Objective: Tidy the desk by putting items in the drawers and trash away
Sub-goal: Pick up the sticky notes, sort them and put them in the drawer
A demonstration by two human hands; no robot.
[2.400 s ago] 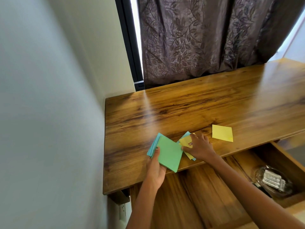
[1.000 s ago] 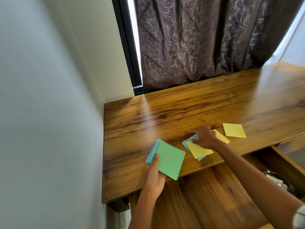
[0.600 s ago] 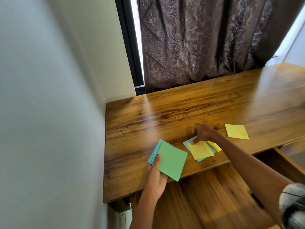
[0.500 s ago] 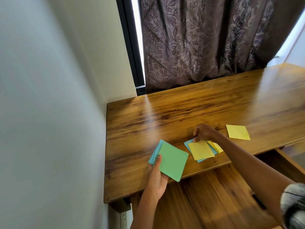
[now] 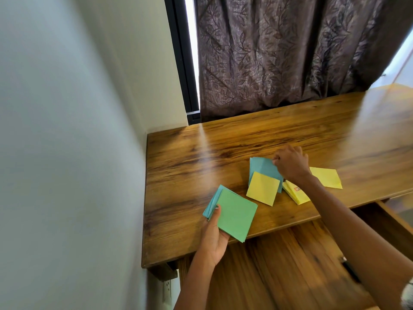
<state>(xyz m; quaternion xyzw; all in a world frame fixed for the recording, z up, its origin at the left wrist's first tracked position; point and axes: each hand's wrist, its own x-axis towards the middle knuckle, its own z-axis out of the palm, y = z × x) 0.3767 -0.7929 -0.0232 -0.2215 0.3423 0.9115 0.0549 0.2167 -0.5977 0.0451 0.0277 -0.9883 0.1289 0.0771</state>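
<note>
My left hand (image 5: pixel 212 238) grips a stack of square papers (image 5: pixel 234 214), green on top and teal beneath, at the front edge of the wooden desk (image 5: pixel 201 164). My right hand (image 5: pixel 291 163) pinches the far corner of a teal paper (image 5: pixel 262 167) and lifts it off the desk. A yellow paper (image 5: pixel 263 188) lies over the teal paper's near part. Under my right wrist lies a yellow pad with a small red mark (image 5: pixel 295 193). Another yellow paper (image 5: pixel 327 177) rests flat to the right.
A white wall (image 5: pixel 67 153) runs along the desk's left side. A dark patterned curtain (image 5: pixel 279 52) hangs behind the desk. Below the front edge an open wooden drawer (image 5: pixel 290 265) extends toward me, and a second open drawer (image 5: pixel 393 218) shows at the right.
My right hand moved back and pinched the teal paper's far corner, tilting it up. The yellow paper on it shifted left, exposing the marked yellow pad. My left hand stays on the green stack.
</note>
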